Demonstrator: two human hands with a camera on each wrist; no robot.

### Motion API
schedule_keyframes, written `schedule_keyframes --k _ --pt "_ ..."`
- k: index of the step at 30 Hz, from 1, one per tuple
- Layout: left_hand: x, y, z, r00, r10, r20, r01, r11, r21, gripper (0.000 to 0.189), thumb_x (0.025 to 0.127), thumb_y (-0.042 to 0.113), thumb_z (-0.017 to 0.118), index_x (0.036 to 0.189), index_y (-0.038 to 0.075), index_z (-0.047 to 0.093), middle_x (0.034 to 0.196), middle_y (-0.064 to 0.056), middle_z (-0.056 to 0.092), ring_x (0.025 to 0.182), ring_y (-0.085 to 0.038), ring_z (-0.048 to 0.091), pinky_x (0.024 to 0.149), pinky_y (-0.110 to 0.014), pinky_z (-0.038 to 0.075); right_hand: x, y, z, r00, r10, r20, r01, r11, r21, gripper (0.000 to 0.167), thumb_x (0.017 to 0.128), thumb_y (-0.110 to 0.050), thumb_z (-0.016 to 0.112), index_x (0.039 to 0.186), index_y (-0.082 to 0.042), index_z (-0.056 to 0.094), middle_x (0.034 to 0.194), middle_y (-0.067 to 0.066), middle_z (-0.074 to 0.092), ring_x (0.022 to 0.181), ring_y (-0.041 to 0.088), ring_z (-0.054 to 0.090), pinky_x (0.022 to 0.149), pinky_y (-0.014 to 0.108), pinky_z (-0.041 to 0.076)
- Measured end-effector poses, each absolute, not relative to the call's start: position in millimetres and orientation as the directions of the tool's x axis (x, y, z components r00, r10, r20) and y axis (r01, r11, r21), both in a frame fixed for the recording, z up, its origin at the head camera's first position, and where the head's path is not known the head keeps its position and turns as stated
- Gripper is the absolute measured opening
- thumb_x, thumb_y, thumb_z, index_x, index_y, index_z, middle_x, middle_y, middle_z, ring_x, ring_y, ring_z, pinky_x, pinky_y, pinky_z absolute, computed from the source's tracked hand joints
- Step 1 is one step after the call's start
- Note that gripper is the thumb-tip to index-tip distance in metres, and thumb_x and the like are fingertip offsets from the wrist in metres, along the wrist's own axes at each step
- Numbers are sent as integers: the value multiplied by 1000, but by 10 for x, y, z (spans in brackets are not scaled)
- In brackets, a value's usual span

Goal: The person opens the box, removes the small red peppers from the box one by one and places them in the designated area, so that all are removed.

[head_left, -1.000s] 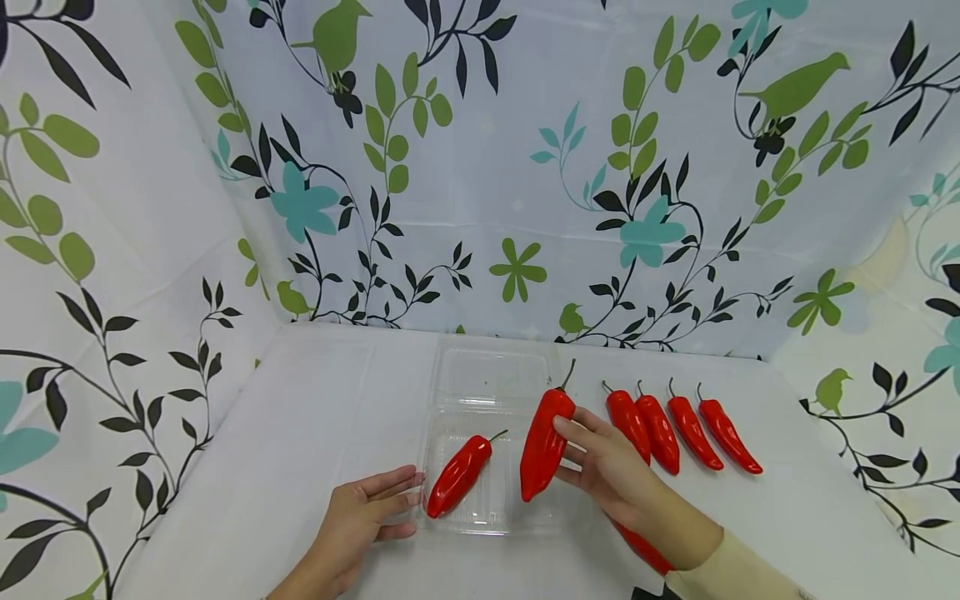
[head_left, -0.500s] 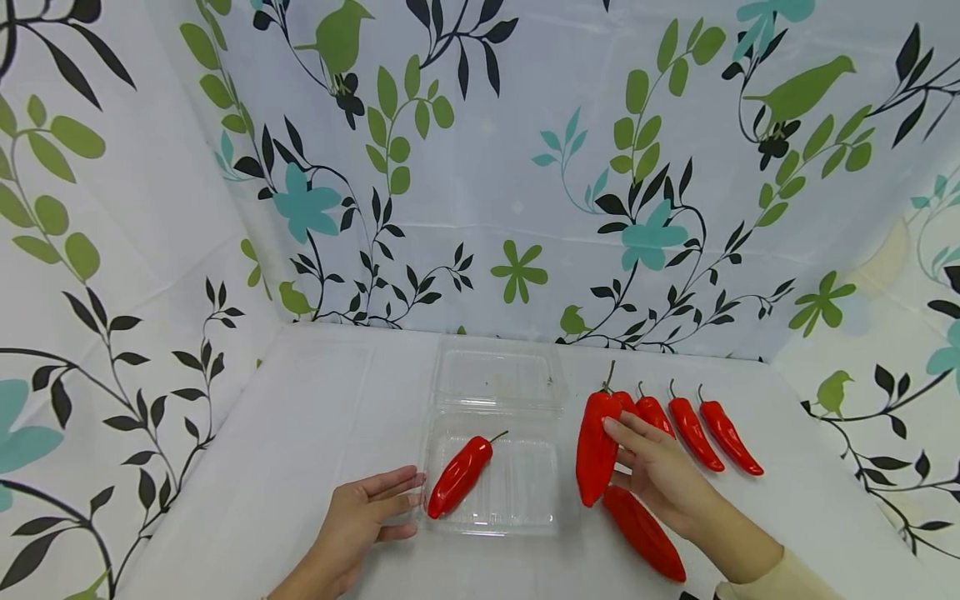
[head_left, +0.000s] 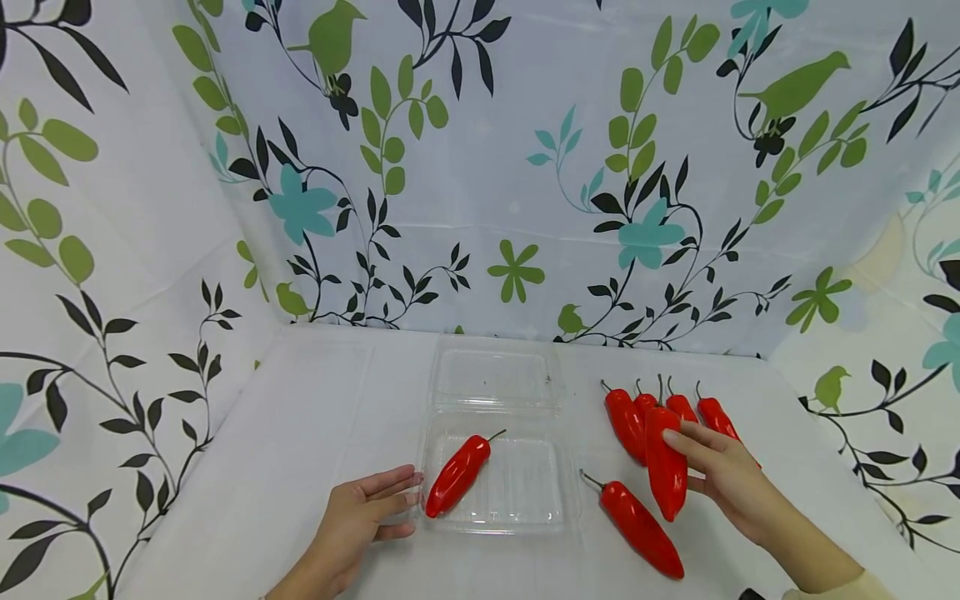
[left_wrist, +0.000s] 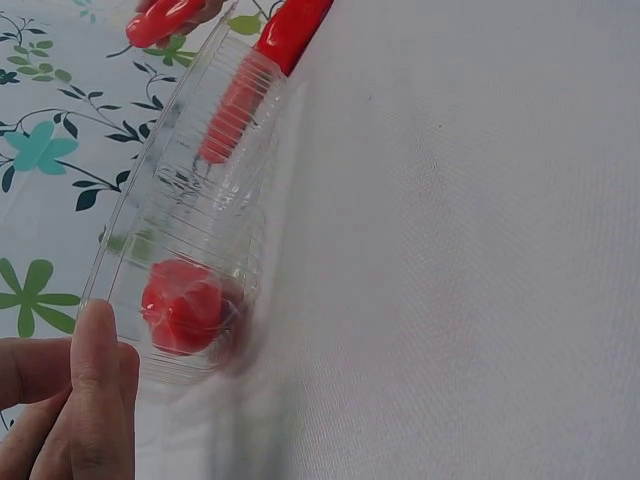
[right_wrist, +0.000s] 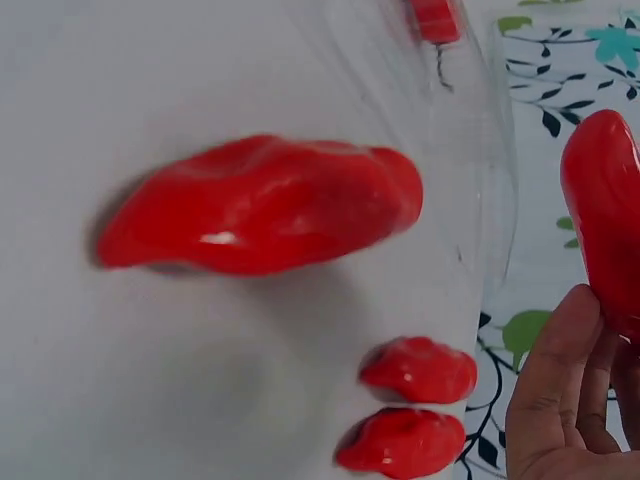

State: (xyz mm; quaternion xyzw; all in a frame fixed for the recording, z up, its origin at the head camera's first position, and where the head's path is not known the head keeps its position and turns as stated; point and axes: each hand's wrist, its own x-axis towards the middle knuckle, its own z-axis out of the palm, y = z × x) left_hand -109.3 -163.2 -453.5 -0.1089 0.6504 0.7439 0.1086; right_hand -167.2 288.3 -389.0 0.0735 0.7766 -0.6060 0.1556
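Note:
My right hand [head_left: 720, 471] pinches a red chili pepper [head_left: 666, 462] between thumb and fingers, stem pointing up, in front of the row at the right. In the right wrist view the held pepper [right_wrist: 606, 215] rises from the fingertips. A second red pepper [head_left: 640, 529] lies on the table below that hand. My left hand [head_left: 363, 525] is at the left edge of a clear plastic clamshell container [head_left: 517, 508], its fingers extended and fingertips right at the rim. Inside the container's front half lies one red pepper [head_left: 457, 475], slanted, its stem toward the upper right.
Behind the held pepper, several more red peppers lie in a row, among them the leftmost pepper [head_left: 624, 421] and the rightmost pepper [head_left: 714, 414]. The container's lid [head_left: 495, 375] is folded back flat. Leaf-patterned cloth [head_left: 480, 167] hangs behind the white table [head_left: 322, 400].
My right hand has carried its pepper rightward, from over the container's right side to in front of the row. The pepper lying below is now uncovered. My left hand stays in place.

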Motion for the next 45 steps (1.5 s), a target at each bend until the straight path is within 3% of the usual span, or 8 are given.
schedule_keyframes --k 4,11,22,45 --pt "-1102 -1621 -4524 -950 18 -311 -311 -124 942 51 91 6 73 136 -10 57 129 -21 65 110 -28 69 78 -41 62 -1660 3083 -3996 -936 -47 -348 308 368 -878 78 102 -39 60 156 4 23 147 26 43 117 29 55 89 46 59" --pt "-1105 -1627 -4533 -951 11 -309 -308 -114 944 50 91 6 73 136 -10 57 129 -21 66 110 -30 69 77 -41 62 -1672 3293 -4155 -914 -5 -406 364 431 -825 82 99 -42 63 151 9 25 141 28 47 114 29 57 86 47 60" --pt "-1117 -1617 -4542 -949 -1 -316 -314 -104 944 48 91 6 73 135 -8 59 128 -20 66 108 -30 70 77 -42 62 -1688 3421 -4310 -892 -14 -451 368 557 -744 62 96 -37 69 132 10 49 110 8 67 97 22 63 79 49 62" --pt "-1108 -1607 -4533 -951 12 -308 -307 -114 945 49 91 5 73 135 -9 58 129 -21 65 110 -31 69 77 -41 62 -1731 3526 -4463 -892 5 -452 350 639 -685 61 93 -35 74 127 11 54 101 7 67 87 21 64 71 46 63"
